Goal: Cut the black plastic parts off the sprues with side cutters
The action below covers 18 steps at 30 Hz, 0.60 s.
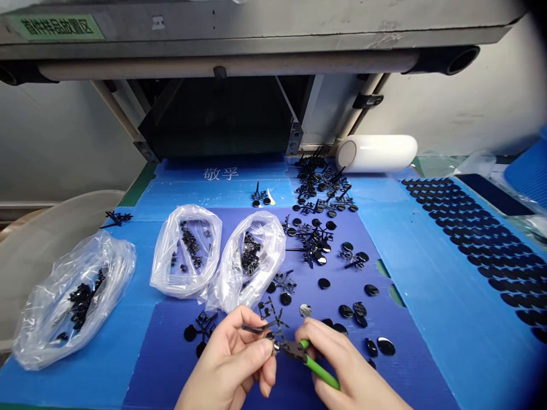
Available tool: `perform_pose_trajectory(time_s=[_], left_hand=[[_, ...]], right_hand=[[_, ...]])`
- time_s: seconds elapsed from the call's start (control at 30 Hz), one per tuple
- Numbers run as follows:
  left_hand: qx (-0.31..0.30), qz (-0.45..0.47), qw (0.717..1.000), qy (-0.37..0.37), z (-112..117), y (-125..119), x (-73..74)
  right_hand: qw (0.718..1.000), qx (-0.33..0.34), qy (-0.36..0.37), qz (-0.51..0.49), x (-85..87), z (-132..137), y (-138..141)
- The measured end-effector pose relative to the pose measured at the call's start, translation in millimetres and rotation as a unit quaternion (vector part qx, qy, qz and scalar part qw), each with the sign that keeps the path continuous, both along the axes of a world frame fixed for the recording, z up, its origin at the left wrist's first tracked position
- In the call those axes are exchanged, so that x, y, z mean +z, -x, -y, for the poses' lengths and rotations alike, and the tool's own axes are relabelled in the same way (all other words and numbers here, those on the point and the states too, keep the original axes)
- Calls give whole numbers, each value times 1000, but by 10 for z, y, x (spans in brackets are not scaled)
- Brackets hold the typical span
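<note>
The left hand (233, 356) is closed on a thin black plastic frame with little round bits (267, 324), pinched between thumb and fingers. The right hand (342, 364) is closed around small pliers with green handles (305, 356). The tip of the pliers touches the frame, at 9 o'clock from the right hand. Both sit low over the blue ribbed table (427, 296), at 6 o'clock in the view.

Shiny black round discs (387, 345) lie loose at 3 o'clock from the hands. Two clear plastic bags of small black bits (188, 250) rest at 11 o'clock, just beside each other. A third clear bag (72, 296) lies at 9 o'clock. A pile of more black frames (318, 193) is at 12 o'clock, near a white roll (378, 152).
</note>
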<state>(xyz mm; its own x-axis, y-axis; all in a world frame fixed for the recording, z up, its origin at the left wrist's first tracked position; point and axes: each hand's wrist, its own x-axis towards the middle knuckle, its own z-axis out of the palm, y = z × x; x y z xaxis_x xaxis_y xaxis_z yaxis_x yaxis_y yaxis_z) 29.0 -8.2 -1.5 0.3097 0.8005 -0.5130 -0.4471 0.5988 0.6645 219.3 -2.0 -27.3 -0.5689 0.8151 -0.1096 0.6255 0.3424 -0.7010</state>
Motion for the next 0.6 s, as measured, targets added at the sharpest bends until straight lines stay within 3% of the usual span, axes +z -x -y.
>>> perform_pose_trajectory(time_s=[0.2,0.6], left_hand=[[-6,12,1000,-11,-37,40,1],[-32,47,998,-2,-98,60,-18]], right_hand=[[999,-29,31,-27,20,-44,70],[996,-20,64,-66,66,-128,146]])
